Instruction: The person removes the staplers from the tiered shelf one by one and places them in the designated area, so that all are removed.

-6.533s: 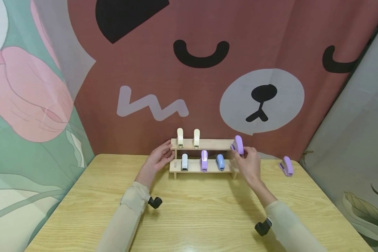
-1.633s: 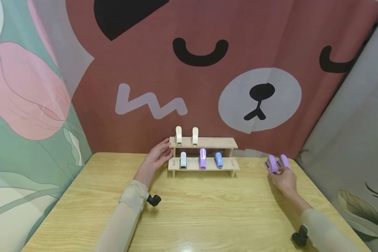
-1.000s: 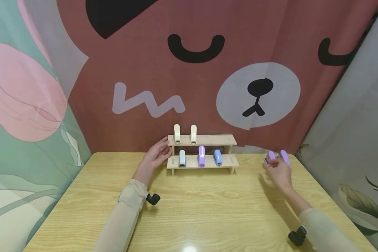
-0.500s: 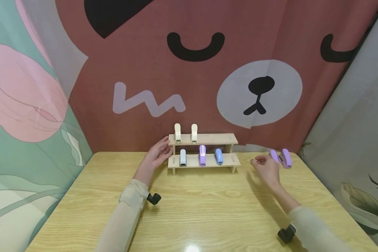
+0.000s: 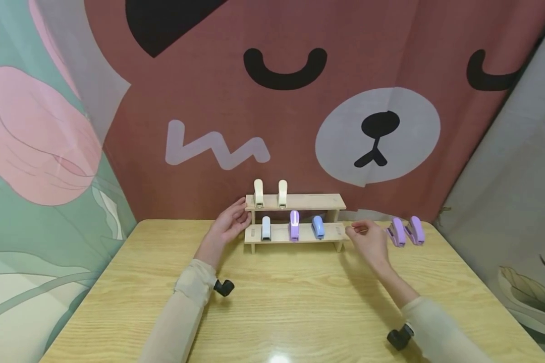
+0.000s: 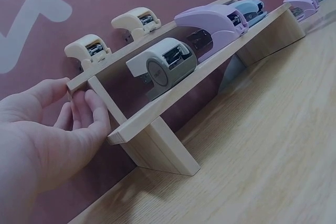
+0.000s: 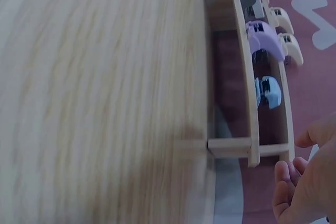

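Observation:
A two-tier wooden rack (image 5: 315, 201) stands at the back of the table. My left hand (image 5: 229, 222) holds the left end of its upper board, thumb above and fingers curled beneath, as the left wrist view shows. Close to the rack's right end is my right hand (image 5: 370, 244), loosely curled around nothing; thumb and fingers are apart in the right wrist view. Two cream staplers (image 5: 258, 193) sit on the upper tier. The lower one carries a white-and-grey stapler (image 6: 165, 66), a purple stapler (image 5: 294, 225) and a blue stapler (image 5: 318, 227).
Two purple staplers (image 5: 397, 232) stand side by side on the table (image 5: 272, 297), right of my right hand. Behind the rack hangs a brown curtain (image 5: 200, 191) with a bear face. Black wrist cameras (image 5: 224, 288) jut from both sleeves.
My right hand carried a purple stapler from the upper tier to the table beside the other purple one, released it, then moved left to the rack. My left hand stayed on the rack.

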Demonstrator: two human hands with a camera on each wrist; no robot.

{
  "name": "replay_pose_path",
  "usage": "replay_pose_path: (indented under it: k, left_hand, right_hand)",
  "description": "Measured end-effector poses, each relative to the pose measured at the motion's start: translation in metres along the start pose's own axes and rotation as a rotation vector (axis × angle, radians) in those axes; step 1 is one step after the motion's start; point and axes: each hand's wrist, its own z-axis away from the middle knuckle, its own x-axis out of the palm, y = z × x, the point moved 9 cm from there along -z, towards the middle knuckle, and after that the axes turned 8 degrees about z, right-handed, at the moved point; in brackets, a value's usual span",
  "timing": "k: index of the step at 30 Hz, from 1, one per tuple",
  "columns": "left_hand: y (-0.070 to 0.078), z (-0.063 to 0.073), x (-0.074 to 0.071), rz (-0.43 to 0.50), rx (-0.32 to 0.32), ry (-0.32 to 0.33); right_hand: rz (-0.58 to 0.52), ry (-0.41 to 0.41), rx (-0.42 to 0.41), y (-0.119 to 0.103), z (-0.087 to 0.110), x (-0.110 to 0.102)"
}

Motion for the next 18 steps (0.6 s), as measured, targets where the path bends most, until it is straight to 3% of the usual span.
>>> replay_pose_path:
  k: [18]
  left_hand:
    - [0.000,0.000,-0.001,-0.019,0.005,-0.009]
  right_hand:
    - [-0.167,-0.032,0.011,-0.052,0.006,0.035]
